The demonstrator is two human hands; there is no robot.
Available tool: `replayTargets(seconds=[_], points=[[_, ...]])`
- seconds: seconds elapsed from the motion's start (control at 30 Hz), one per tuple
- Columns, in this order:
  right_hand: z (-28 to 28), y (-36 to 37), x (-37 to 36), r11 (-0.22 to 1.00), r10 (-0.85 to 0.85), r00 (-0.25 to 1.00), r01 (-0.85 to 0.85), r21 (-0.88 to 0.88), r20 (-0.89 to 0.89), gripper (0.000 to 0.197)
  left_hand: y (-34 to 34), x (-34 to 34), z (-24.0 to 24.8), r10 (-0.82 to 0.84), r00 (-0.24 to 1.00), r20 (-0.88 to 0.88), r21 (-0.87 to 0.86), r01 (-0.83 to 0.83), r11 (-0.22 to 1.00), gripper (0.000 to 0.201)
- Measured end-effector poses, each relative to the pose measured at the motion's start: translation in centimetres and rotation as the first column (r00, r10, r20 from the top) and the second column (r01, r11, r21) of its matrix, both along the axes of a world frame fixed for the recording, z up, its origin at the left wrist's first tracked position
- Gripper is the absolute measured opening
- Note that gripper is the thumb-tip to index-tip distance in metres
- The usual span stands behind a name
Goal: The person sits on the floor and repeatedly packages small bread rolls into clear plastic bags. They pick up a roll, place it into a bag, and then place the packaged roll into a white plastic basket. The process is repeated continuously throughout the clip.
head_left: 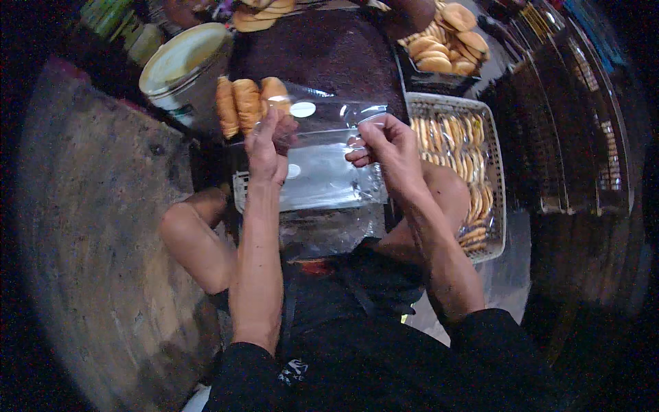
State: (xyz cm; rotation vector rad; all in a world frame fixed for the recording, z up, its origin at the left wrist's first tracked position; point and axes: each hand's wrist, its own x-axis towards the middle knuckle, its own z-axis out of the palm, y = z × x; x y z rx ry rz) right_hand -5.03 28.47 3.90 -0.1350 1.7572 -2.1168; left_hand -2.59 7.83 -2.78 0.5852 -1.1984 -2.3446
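A clear plastic bag with a white oval label is stretched between my two hands. My left hand is closed on its left end, just below several golden-brown bread rolls. The rightmost roll overlaps the bag; whether it is inside, I cannot tell. My right hand pinches the bag's right edge, its thumb and fingers bent together. Beneath them, in front of my lap, lies a stack of flat clear bags with another white label.
On the right stands a light plastic crate of bagged breads. Behind it, a dark crate holds loose round buns. A whitish bucket is at the back left. The dark tabletop stretches ahead, with more bread at its far end.
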Motion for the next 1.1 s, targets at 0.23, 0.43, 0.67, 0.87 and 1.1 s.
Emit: replayTargets(seconds=[0.23, 0.43, 0.67, 0.87, 1.1], points=[[-10.7, -15.5, -3.2, 0.683, 0.189, 0.683, 0.425, 0.594, -0.706, 0.052, -14.5, 5.7, -0.1, 0.574, 0.799, 0.182, 0.002, -0.584, 0.812, 0.042], [-8.3, -11.6, -9.8, 0.577, 0.308, 0.864, 0.164, 0.800, -0.399, 0.045, -12.2, 5.3, -0.1, 0.558, 0.829, 0.036, -0.043, -0.557, 0.829, 0.058], [2.7, 6.2, -9.8, 0.989, 0.136, 0.991, -0.137, -0.050, -0.010, 0.047, -8.6, 1.4, 1.8, 0.277, 0.959, 0.060, -0.263, -0.253, 0.931, 0.072], [1.0, 1.7, -8.6, 0.970, 0.239, 0.956, -0.226, 0.095, -0.172, 0.048, -1.4, 0.3, 3.0, 0.008, 0.997, -0.081, -0.238, -0.027, 0.971, 0.075], [3.4, 1.5, -1.5, 0.941, 0.035, 0.656, 0.232, 0.245, -0.754, 0.039, 5.4, 0.0, 2.9, -0.085, 0.993, 0.080, 0.194, 0.068, 0.979, 0.055]])
